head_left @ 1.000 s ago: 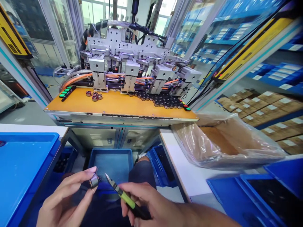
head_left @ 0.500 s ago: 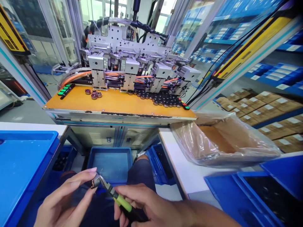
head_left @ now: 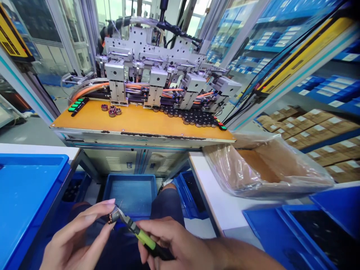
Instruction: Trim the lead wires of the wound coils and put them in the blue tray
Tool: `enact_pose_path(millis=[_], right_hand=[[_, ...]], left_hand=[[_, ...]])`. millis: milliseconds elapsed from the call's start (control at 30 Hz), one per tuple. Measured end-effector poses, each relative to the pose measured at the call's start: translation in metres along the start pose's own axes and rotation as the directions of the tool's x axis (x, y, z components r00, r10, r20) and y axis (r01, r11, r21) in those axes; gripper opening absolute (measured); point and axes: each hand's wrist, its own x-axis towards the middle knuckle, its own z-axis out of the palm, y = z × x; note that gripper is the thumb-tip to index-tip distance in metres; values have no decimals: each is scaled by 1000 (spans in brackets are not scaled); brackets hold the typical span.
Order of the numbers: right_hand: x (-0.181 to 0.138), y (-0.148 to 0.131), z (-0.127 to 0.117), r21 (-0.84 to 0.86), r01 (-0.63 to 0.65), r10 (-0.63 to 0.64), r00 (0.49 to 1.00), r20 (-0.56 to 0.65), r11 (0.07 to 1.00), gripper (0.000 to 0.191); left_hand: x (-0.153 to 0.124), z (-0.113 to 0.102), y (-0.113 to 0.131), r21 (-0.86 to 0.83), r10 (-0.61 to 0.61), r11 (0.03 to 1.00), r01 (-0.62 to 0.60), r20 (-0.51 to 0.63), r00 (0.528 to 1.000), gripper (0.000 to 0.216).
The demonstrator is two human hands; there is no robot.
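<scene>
Between the thumb and fingertips of my left hand (head_left: 77, 234) is a small round motor part (head_left: 113, 217) with copper windings and a grey metal side. Thin wire ends stick up from it. My right hand (head_left: 174, 240) is closed around a pair of pliers (head_left: 144, 240) with green and black handles. The narrow jaws of the pliers reach the part's upper right edge, by the wires; whether they grip a wire is too small to tell. Both hands are above my lap, in front of a blue tray (head_left: 131, 193).
A machine (head_left: 157, 78) with several clamp stations stands behind an orange worktop (head_left: 135, 123). On it lie a few copper-wound parts (head_left: 112, 111) and many black round parts (head_left: 197, 116). At left is a blue tray (head_left: 30, 195); at right, a plastic-lined carton (head_left: 264, 165) and blue bins (head_left: 292, 232).
The view has shifted very slightly. Both hands, the motor part and the pliers keep nearly the same position, with the plier jaws still at the part's edge.
</scene>
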Motion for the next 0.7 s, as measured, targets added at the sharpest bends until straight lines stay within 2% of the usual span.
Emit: enact_pose_path(millis=[100,200,267,367,467,633,700], right_hand=[[1,-7,-2,-69,-12,10,1000,-22,998,12],[1,-4,-3,-125,-39,28,996,-86,991,18],[0,1,-4,-159,-36,11,988,-157,987,24],[-2,6,-5,-177,-15,-24,976,-218,984,35],[-5,7,-6,-154,-4,-32,972,-231,988,40],[-9,11,-7,-99,-4,-21,969,-244,995,47],[-9,14,-8,-102,12,-36,972,-234,995,54]], left_hand=[[1,1,3,42,-6,999,6,-2,1000,54],[3,-1,3,184,-17,983,13,21,1000,41],[5,-3,3,318,27,947,-44,58,998,39],[10,-6,4,444,156,874,-195,124,980,48],[16,-5,7,465,230,843,-271,144,963,51],[21,-2,10,441,236,855,-274,140,962,57],[18,-2,8,419,223,874,-246,105,969,58]])
